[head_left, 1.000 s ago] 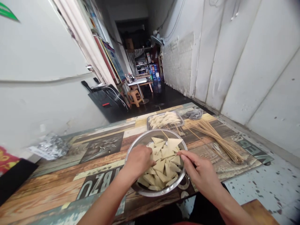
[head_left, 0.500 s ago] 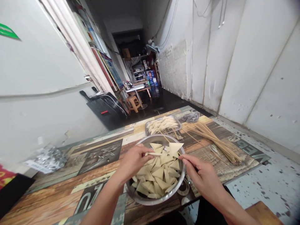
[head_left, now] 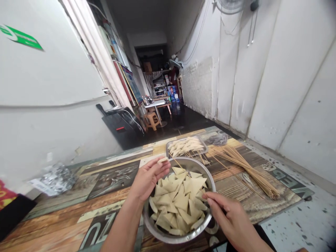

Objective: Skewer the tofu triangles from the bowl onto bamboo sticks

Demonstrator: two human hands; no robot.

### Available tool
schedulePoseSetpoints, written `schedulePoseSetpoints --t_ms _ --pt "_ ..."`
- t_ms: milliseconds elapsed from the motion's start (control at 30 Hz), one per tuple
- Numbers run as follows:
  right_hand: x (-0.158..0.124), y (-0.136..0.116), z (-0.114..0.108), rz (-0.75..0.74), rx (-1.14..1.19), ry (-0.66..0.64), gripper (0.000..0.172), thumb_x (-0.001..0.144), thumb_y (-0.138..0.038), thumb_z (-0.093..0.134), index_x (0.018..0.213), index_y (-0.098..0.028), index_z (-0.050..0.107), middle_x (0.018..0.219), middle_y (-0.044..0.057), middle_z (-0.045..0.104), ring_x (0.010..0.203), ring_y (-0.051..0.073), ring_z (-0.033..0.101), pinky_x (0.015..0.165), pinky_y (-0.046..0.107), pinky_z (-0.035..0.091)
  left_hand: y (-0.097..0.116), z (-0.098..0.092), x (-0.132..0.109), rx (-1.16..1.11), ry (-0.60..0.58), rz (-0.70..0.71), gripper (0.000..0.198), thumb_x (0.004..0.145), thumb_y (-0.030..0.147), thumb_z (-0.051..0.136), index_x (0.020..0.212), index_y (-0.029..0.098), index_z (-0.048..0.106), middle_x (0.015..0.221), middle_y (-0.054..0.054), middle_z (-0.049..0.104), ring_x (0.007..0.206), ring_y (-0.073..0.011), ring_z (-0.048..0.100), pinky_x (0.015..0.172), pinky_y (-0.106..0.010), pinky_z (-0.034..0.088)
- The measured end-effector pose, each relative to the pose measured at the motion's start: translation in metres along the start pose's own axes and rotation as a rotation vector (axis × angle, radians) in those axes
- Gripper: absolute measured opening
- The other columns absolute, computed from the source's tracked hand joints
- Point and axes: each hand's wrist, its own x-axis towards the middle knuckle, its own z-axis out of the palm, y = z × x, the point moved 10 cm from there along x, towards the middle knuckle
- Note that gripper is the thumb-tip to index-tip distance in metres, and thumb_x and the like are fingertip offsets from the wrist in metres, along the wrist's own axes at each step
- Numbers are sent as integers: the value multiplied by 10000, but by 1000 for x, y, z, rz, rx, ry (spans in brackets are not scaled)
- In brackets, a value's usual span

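Pale triangular tofu piece [head_left: 163,160], thin and flat, pinched just above far-left rim of round steel bowl [head_left: 157,229]. Bowl heaped with like triangles [head_left: 181,201], upright near the surface's near edge. Thin skewer [head_left: 210,200] over right rim.

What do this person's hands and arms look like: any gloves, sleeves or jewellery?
Both are bare. The left hand and right hand wear no gloves, and no rings or watch show. Both forearms are uncovered as far as the picture's lower edge, with no sleeve in sight.
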Motion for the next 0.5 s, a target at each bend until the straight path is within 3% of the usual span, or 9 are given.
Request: schedulePoseSetpoints --t_ms 167,267,400,500 --pt "-5 2 3 5 -19 -6 258 864 -292 444 948 -180 661 827 53 712 705 156 662 635 190 518 3 -11 4 46 68 93 311 664 197 664 956 109 603 856 -70 664 744 -143 627 710 -267 513" --pt "-8 1 3 -9 -37 -27 243 858 -285 457 942 -185 662 730 31 705 671 148 664 648 179 524 1 -7 1 102 29 134 417 662 231 668 1054 159 542 918 -58 641 794 -159 626 726 -300 509" --pt "-13 1 5 -26 -65 -85 213 841 -272 492 936 -198 668 769 34 713 681 152 670 641 173 528 -4 -1 -4 102 -28 88 550 685 238 649 1183 226 417 958 -58 613 808 -187 638 679 -322 519" --pt "-16 5 1 6 -53 -57 216 834 -295 500 926 -207 675 713 33 708 676 161 675 649 179 530 -8 -1 -4 123 -47 45 635 686 201 657 1251 201 367 867 -57 632 758 -167 640 604 -234 504"
